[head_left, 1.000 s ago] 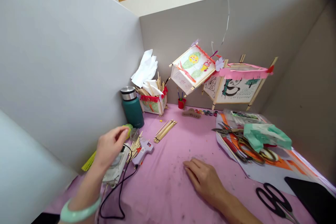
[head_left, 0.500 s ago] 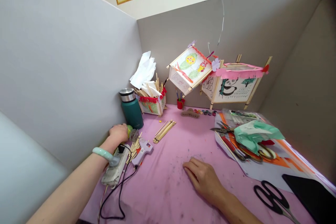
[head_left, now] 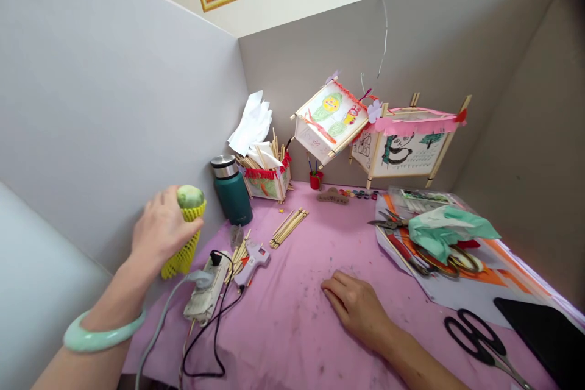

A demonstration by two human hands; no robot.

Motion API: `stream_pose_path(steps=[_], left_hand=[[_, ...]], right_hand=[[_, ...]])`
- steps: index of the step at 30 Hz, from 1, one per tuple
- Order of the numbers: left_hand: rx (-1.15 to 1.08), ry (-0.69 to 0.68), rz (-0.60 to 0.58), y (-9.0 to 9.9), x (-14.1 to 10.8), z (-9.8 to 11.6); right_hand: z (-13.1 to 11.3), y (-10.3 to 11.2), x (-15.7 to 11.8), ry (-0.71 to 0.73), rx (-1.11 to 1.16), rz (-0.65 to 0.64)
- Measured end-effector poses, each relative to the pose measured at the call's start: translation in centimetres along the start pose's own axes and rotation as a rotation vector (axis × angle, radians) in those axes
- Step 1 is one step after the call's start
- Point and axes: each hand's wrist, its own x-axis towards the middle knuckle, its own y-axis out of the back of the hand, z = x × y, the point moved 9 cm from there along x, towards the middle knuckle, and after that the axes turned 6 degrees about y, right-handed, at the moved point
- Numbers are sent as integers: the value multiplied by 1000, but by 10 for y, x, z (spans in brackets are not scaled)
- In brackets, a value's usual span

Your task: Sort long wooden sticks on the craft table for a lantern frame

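Up by the left partition, my left hand (head_left: 159,225) is closed around a pale green, rounded, fruit-like thing (head_left: 190,197) in a yellow foam net (head_left: 183,251). Its top pokes out of the net; its exact kind I cannot make out. My right hand (head_left: 354,304) rests on the pink tabletop, fingers lying loosely together, with nothing seen in it. Between the hands are a white power strip (head_left: 205,301), a lilac glue gun (head_left: 251,265) with a black cord, and some loose sticks (head_left: 237,256).
A green flask (head_left: 232,198) stands beside a stick-filled box (head_left: 265,186). Bundled sticks (head_left: 289,228) lie mid-table. Two paper lanterns, one with a caterpillar-like drawing (head_left: 333,119) and one with a panda (head_left: 404,155), hang behind. Pliers (head_left: 390,223) and scissors (head_left: 484,341) lie right.
My left hand has come up and back from beside the flask, bringing the green thing in its yellow net. My right hand stays on the table.
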Motion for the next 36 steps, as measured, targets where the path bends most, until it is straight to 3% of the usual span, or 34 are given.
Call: stream_pose_path(steps=[3, 5, 8, 9, 11, 14, 18, 22, 26, 32, 36], left_hand=[[-180, 114, 202, 56, -18, -18], [-365, 247, 293, 84, -37, -34], [-747, 298, 287, 94, -69, -35], [-935, 250, 226, 88, -78, -25], [-1285, 180, 13, 63, -99, 3], [-1661, 223, -334, 11, -135, 44], [-1729, 235, -661, -38, -171, 75], [-1665, 106, -897, -49, -182, 85], [-1520, 1, -1014, -56, -186, 94], [-1051, -98, -855, -74, -191, 97], [-969, -128, -813, -78, -194, 97]], right_hand=[[1, 3, 2, -12, 44, 11], [-10, 18, 8, 14, 99, 65], [-53, 67, 23, 151, 147, 266], [-71, 84, 28, 197, 150, 334], [-109, 103, 37, 284, 129, 338], [-137, 102, 43, 268, 116, 291], [-115, 63, 29, 113, 177, 89], [-89, 51, 5, 95, 112, 6], [-81, 44, -7, 85, 66, -68], [-85, 16, -14, 100, 4, -189], [-85, 6, -19, 87, -9, -237]])
